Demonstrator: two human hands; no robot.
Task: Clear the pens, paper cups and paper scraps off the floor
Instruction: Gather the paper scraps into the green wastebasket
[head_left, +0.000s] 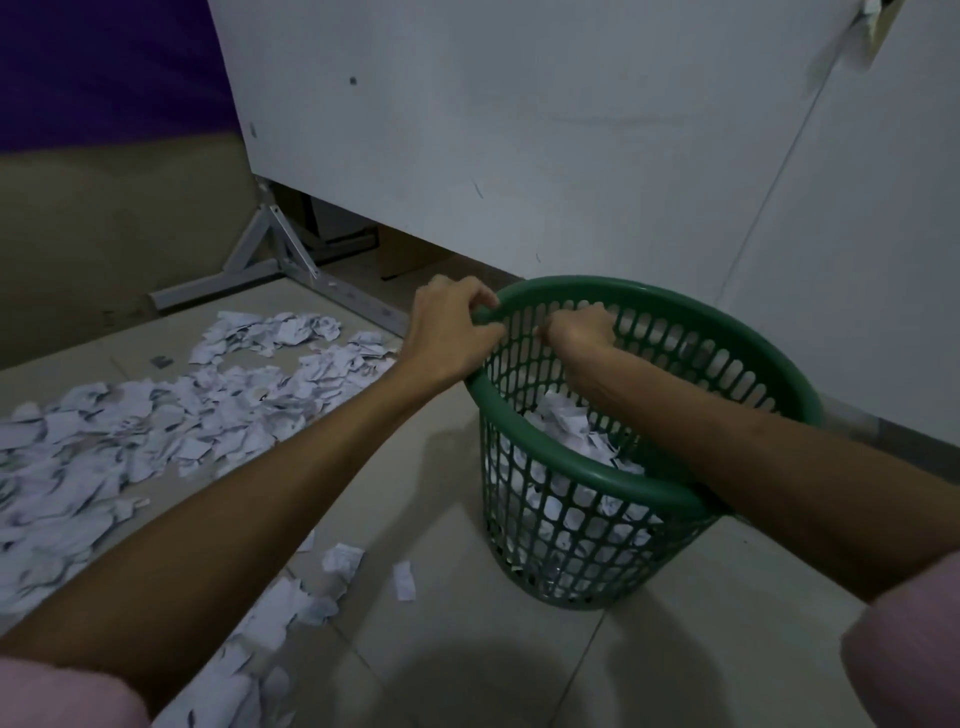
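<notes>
A green plastic mesh basket (727, 338) stands on the tiled floor at centre right, partly filled with white paper scraps (571, 431). My left hand (452, 327) grips the basket's far-left rim. My right hand (579, 330) is inside the basket's mouth, fingers curled shut near the inner wall; whether it holds anything is hidden. A wide spread of torn paper scraps (156, 415) covers the floor to the left. More scraps (291, 608) lie below my left forearm. No pens or cups show.
A white board or cabinet panel (519, 130) stands close behind the basket. A grey metal bracket foot (270, 260) rests on the floor at back left. A small dark object (162, 361) lies among the scraps. Bare tiles (623, 665) lie in front of the basket.
</notes>
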